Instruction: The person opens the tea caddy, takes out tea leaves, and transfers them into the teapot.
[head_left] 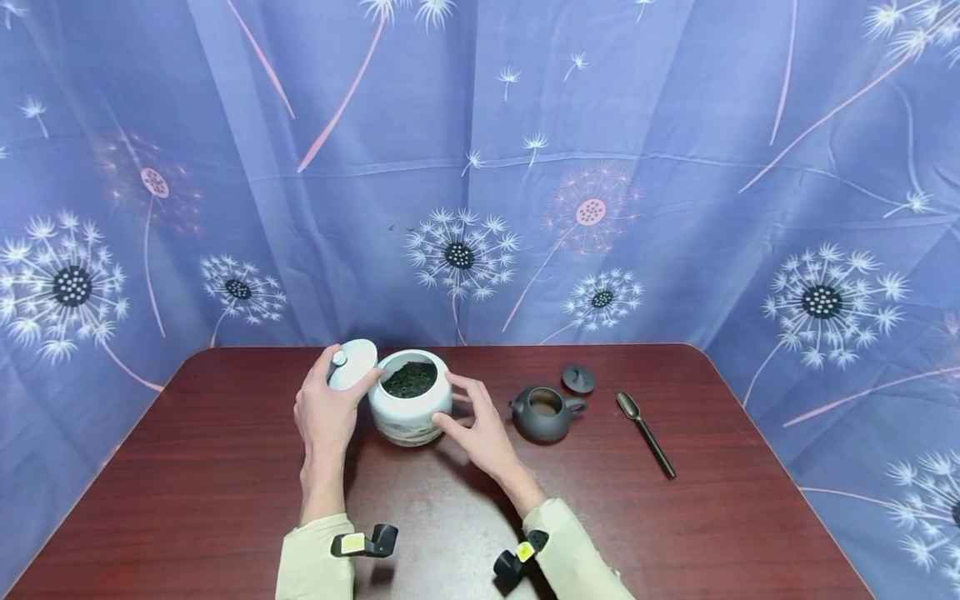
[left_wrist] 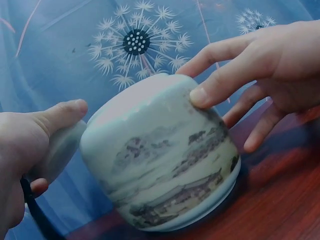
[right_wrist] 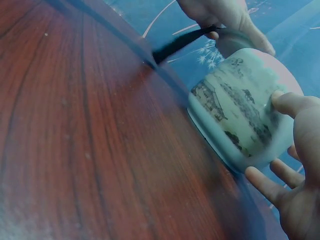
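A round white porcelain tea jar (head_left: 409, 410) stands uncovered on the table, dark tea leaves (head_left: 410, 380) showing inside its mouth. A painted landscape runs around its side in both wrist views. My left hand (head_left: 326, 408) holds the white knobbed lid (head_left: 357, 364) tilted up at the jar's left rim, thumb along the lid's edge. From the other side, my right hand (head_left: 483, 429) grips the jar, thumb on its front and forefinger near the rim. A thin black strip (right_wrist: 182, 44) runs out beside the left hand.
Right of the jar sits a dark clay teapot (head_left: 542, 421) without its lid. Its small dark lid (head_left: 578, 379) lies behind it. Farther right is a long-handled scoop (head_left: 647, 435). A blue dandelion curtain (head_left: 480, 108) hangs along the table's back edge.
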